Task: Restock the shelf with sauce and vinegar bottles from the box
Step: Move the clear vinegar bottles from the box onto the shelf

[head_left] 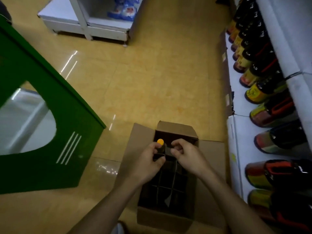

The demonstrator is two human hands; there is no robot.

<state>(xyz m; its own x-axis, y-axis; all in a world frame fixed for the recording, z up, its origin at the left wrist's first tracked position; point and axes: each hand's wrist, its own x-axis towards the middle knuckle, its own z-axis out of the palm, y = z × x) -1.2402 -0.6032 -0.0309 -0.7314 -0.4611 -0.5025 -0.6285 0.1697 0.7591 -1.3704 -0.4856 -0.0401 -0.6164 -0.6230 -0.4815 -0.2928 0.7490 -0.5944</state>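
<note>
An open cardboard box [211, 159] with dark inner dividers stands on the floor below me. My left hand [148, 159] is closed around the neck of a dark bottle with an orange cap [160, 142] at the box's far end. My right hand [184, 154] hovers just right of it over the box, fingers curled; whether it holds anything is hidden. The white shelf [236, 92] runs along the right, lined with dark sauce bottles [258, 93] with yellow and red labels.
A green cabinet [50, 115] with a glass window stands at the left. A white low shelf unit [84, 22] with blue packages sits at the back. Yellow tiled floor [152, 73] stretches between them. The box flaps spread out on both sides.
</note>
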